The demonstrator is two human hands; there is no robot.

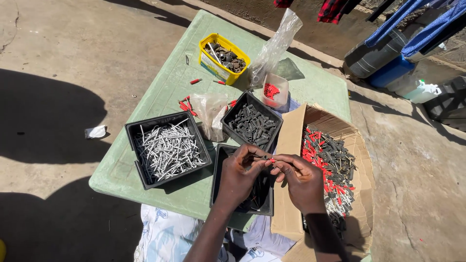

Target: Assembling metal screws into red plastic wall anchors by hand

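My left hand [241, 173] and my right hand [300, 178] meet above a black tray [219, 167] at the near edge of the green table [165, 92]. Together they pinch a small dark plug with a red tip [270, 159] between the fingertips. Just behind stands a black tray of dark grey plugs [252, 124]. To the left a black tray of silver screws [166, 149] sits apart from my hands. On my right an open cardboard box [291, 140] holds a mixed heap of red plugs, grey plugs and screws [330, 167].
A yellow tub of dark metal parts [223, 57] stands at the table's far side beside a clear plastic bag [274, 48] and a small clear cup of red plugs [273, 92]. Loose red plugs [187, 104] lie on the table. Blue and black containers [388, 63] stand on the concrete.
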